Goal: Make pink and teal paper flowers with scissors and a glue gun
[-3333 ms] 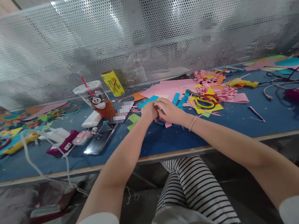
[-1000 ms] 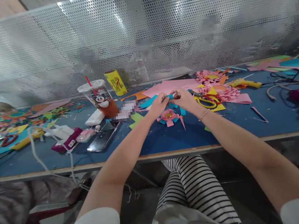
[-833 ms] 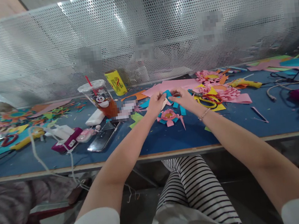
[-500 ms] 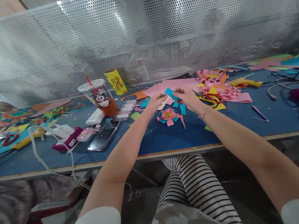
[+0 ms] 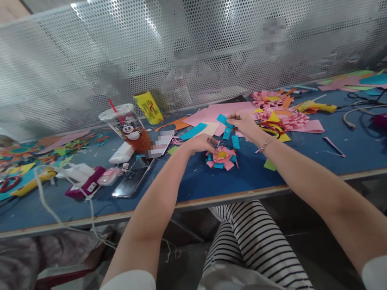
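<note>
From the head camera I read the two hands as near each other but not touching. Right hand [image 5: 244, 124]: thumb and fingers pinched on one end of a blue paper piece [image 5: 224, 121], held out to the left. Left hand [image 5: 203, 143]: fingertips at the upper left edge of a pink-and-blue paper flower [image 5: 222, 156]; I cannot tell whether they grip it or only touch. Flower sits on the blue table [image 5: 229, 183], yellow centre facing up, near the front edge.

Around the hands I note two short blue strips [image 5: 235, 142] between flower and right hand, a green scrap [image 5: 269, 165] under the right forearm, and scissors [image 5: 277, 130] with yellow and red handles, partly hidden by the right hand. Beyond lies a large pink sheet [image 5: 222, 110].

Farther right: a yellow glue gun [image 5: 311, 108]. To the left: a phone [image 5: 131, 182] lying flat, a lidded drink cup [image 5: 132, 134] with a red straw, and a purple power strip [image 5: 85, 184]. Behind everything, a perforated metal panel [image 5: 201, 32].
</note>
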Demonstrator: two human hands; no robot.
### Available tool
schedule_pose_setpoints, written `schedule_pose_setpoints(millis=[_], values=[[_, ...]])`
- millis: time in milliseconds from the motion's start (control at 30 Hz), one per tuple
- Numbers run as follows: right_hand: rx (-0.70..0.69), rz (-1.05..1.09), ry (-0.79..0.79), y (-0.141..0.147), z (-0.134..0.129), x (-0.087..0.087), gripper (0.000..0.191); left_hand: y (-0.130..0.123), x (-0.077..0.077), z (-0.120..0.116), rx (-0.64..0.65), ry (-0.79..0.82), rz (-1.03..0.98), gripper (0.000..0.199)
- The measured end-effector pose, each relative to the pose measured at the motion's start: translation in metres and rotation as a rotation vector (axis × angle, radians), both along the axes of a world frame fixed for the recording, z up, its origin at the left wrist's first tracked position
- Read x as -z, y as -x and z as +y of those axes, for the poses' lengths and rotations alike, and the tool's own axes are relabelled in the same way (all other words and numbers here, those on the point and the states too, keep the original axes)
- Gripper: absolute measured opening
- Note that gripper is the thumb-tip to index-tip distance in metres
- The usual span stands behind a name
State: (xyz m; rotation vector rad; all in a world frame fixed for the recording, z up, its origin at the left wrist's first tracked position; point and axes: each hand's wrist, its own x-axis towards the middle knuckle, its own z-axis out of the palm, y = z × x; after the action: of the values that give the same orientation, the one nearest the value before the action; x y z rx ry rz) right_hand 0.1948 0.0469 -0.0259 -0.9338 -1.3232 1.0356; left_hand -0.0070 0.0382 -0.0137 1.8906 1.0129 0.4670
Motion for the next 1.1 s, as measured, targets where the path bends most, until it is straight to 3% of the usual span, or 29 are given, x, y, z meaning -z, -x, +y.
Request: schedule_pose_setpoints(millis=[167, 300, 500, 733, 900, 1100], values=[[0.016, 0.000, 0.014, -0.001, -0.001, -0.002, 0.015, -0.002, -0.012, -0.007, 0.036, 0.089, -0.019, 0.027], [0.054, 0.079, 0.064, -0.001, -0.004, -0.007, 0.013, -0.002, -0.020, -0.012, -0.071, 0.134, -0.095, 0.035], [0.081, 0.212, 0.122, -0.003, -0.007, -0.014, 0.009, 0.005, -0.028, -0.010, -0.176, 0.114, -0.497, 0.042], [-0.006, 0.215, 0.148, 0.008, -0.007, 0.002, 0.022, 0.002, -0.026, 0.001, -0.271, 0.086, -0.927, 0.042], [-0.148, 0.187, 0.141, 0.025, -0.016, 0.006, 0.021, -0.008, -0.020, 0.000, -0.375, 0.068, -0.965, 0.024], [-0.143, 0.211, 0.127, 0.028, -0.017, 0.003, 0.022, -0.010, -0.016, -0.002, -0.379, 0.057, -0.969, 0.026]])
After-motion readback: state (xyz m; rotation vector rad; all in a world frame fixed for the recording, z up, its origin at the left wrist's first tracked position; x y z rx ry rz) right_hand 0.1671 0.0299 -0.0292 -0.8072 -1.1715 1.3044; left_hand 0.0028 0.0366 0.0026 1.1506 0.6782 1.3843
